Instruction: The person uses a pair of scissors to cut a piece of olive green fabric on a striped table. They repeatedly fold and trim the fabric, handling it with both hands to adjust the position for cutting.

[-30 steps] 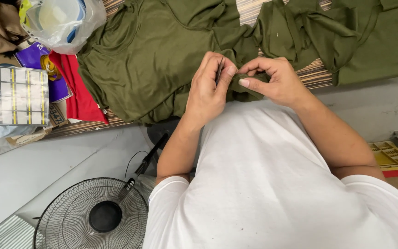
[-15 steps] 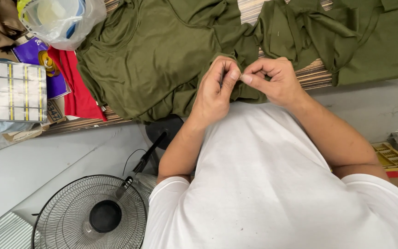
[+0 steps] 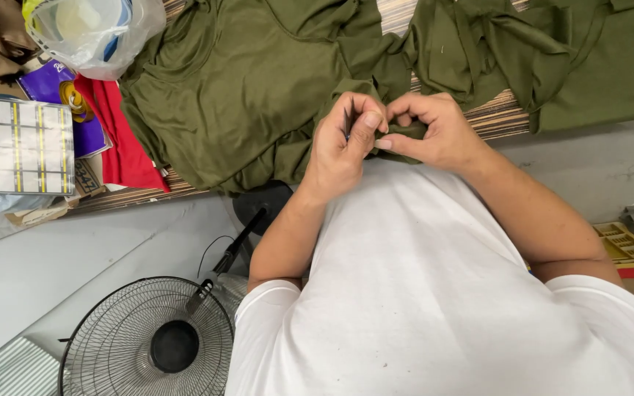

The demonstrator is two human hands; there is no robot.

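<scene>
You pinch fold of olive cloth point(image 3: 258, 95) at bench point(image 3: 500, 121) near edge: left hand point(image 3: 343, 143), right hand point(image 3: 434, 132) fingertips closed together on it. Step looks like fine seam work; next needs steady grip.

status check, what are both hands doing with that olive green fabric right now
Left hand and right hand together, both pinching a small fold of olive green knit fabric. Fabric spread over the striped tabletop. Nothing blocking the hands.

Black floor fan point(image 3: 148, 341), clear plastic bag point(image 3: 93, 33), red cloth point(image 3: 122, 147), yellow tray point(image 3: 625, 243).
</scene>
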